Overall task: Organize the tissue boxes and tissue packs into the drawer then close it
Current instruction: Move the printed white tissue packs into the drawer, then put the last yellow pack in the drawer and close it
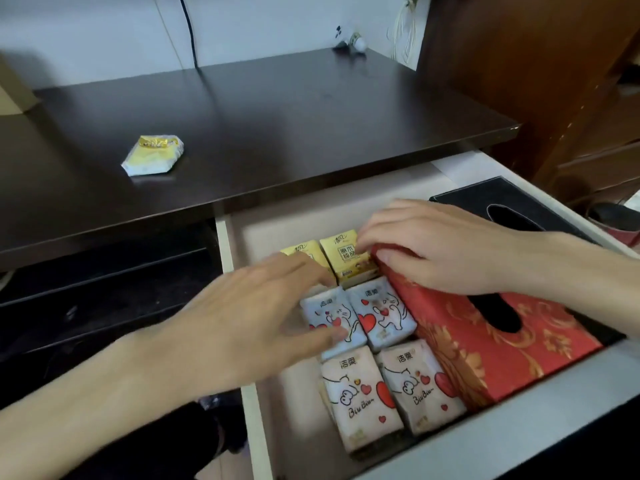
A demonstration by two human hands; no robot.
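Observation:
The drawer [258,420] is pulled out below the dark desk. Inside lie a red patterned tissue box [485,355] and, behind it, a black tissue box [519,199]. Left of the red box several small tissue packs sit in rows: two yellow ones [346,258] at the back, two blue cartoon packs [381,313] in the middle, two white cartoon packs [388,389] in front. My left hand [249,320] lies flat with spread fingers, touching the left blue and left yellow packs. My right hand [450,247] rests on the far end of the red box, fingertips at the right yellow pack.
One more yellow and white tissue pack [152,155] lies on the desk top [277,116] at the left. A small white figure [349,41] stands at the desk's back edge. A brown wooden cabinet [536,81] rises to the right of the drawer.

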